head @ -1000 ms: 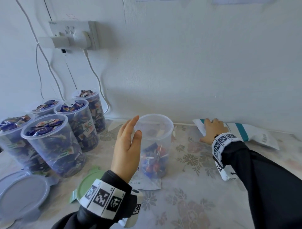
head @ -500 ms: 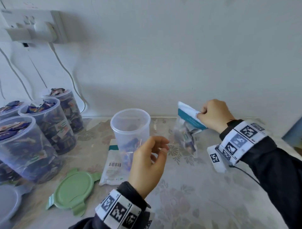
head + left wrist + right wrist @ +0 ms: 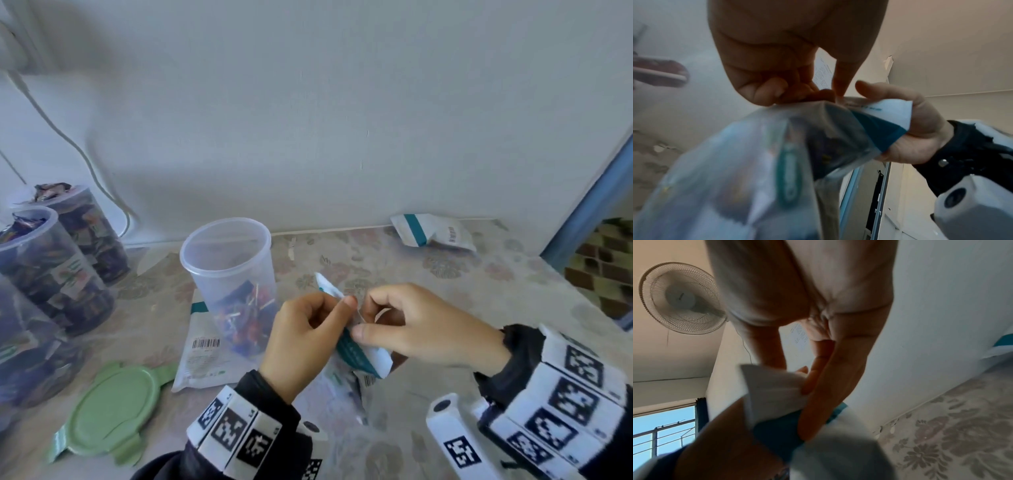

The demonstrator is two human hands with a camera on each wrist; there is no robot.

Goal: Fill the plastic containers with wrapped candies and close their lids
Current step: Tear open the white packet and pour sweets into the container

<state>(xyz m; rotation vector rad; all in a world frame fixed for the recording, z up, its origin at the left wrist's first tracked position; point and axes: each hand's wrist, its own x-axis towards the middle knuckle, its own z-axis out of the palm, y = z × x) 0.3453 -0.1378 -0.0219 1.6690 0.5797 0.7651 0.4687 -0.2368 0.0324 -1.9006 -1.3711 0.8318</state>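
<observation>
While the open container [image 3: 230, 274] stands on the table [image 3: 445, 342] partly filled, the left hand [image 3: 301, 342] and right hand [image 3: 418, 329] both pinch the top of a candy bag [image 3: 359, 356] just beside it.

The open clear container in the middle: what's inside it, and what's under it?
Inside the open container, a low pile of orange and blue stick candies. It appears to stand on a flat white packet, whose covered part stays hidden.
</observation>
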